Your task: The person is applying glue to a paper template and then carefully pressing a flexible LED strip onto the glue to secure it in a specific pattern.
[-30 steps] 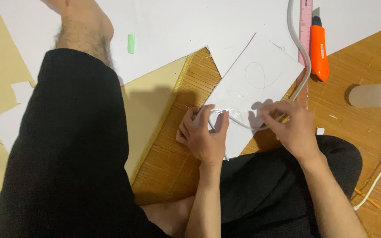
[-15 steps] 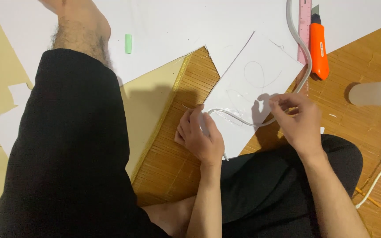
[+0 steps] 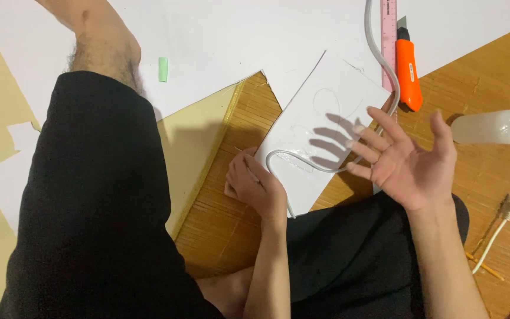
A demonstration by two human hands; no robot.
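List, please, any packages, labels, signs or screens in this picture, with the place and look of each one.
Squeeze bottle: the only package, lying on its side on the bamboo mat at the right edge; translucent white, nozzle pointing right, no label visible.
Signs, screens: none.

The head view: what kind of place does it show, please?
Probably a home floor used for craft work. The person sits on a bamboo mat, with white card and big paper sheets spread around. An orange utility knife, a pink ruler and a squeeze bottle lie nearby.
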